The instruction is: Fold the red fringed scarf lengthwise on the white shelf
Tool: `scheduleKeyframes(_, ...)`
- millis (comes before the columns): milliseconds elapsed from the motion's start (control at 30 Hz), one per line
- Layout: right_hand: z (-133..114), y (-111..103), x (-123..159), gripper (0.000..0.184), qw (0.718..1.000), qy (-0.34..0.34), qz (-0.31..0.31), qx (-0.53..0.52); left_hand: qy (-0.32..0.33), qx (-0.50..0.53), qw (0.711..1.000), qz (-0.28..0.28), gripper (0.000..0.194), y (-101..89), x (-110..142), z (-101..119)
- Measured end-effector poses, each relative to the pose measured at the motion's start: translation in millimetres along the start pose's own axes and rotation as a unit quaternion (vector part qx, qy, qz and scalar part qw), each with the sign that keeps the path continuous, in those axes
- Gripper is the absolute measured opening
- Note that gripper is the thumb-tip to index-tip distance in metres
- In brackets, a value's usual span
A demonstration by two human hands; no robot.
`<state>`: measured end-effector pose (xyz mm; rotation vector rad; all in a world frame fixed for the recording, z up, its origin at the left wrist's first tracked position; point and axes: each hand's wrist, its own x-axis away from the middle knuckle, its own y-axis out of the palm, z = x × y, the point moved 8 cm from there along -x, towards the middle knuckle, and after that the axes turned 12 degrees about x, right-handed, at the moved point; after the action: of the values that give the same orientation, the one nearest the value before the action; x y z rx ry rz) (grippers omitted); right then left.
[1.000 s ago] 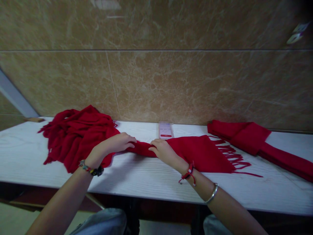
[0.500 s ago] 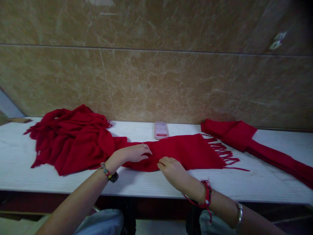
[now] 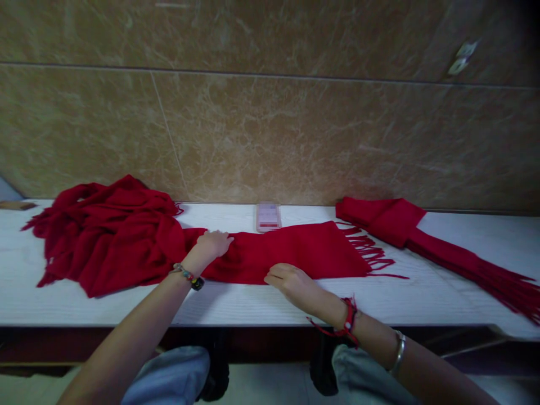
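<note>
A red fringed scarf (image 3: 304,250) lies spread lengthwise on the white tabletop, its fringe pointing right. My left hand (image 3: 215,243) is near the scarf's far edge, fingers bent down and closed on the cloth, which wrinkles beside them. At the near edge, my right hand (image 3: 289,281) has its fingers pressed together on the fabric; the tips are partly hidden. Leftward, the flat length meets a loose heap of red cloth (image 3: 113,242) with fringes showing. Whether heap and scarf are one piece I cannot tell.
On the right, a folded red scarf (image 3: 383,219) trails its fringed end toward the near right edge. A phone-like flat object (image 3: 268,217) lies behind the middle scarf. A brown marble-patterned wall (image 3: 270,135) rises along the back of the white table (image 3: 236,309).
My left hand has shifted left and away from me toward the scarf's far edge, its fingers drawn together. My right hand stays by the near edge. The whole view has shifted slightly.
</note>
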<state>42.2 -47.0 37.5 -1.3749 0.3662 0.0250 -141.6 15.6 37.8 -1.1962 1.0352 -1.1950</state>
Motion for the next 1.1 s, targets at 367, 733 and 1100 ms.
scheduleKeyframes(367, 25.4, 25.7, 17.6, 0.038, 0.991, 0.079, -0.039, 0.098, 0.047, 0.031, 0.997, 0.055, 0.019, -8.4, -16.1, 35.7)
scheduleKeyframes(733, 27.6, 16.4, 22.6, 0.040, 0.995, 0.066, -0.008, 0.075, 0.082, 0.012, 0.989, 0.122, 0.025, -19.3, -11.2, 50.4)
scheduleKeyframes(1100, 57.0, -0.3, 36.8, 0.050, 0.993, 0.098, -0.032, -0.049, 0.125, 0.083, 0.970, -0.192, 0.081, 32.0, 30.9, 44.4)
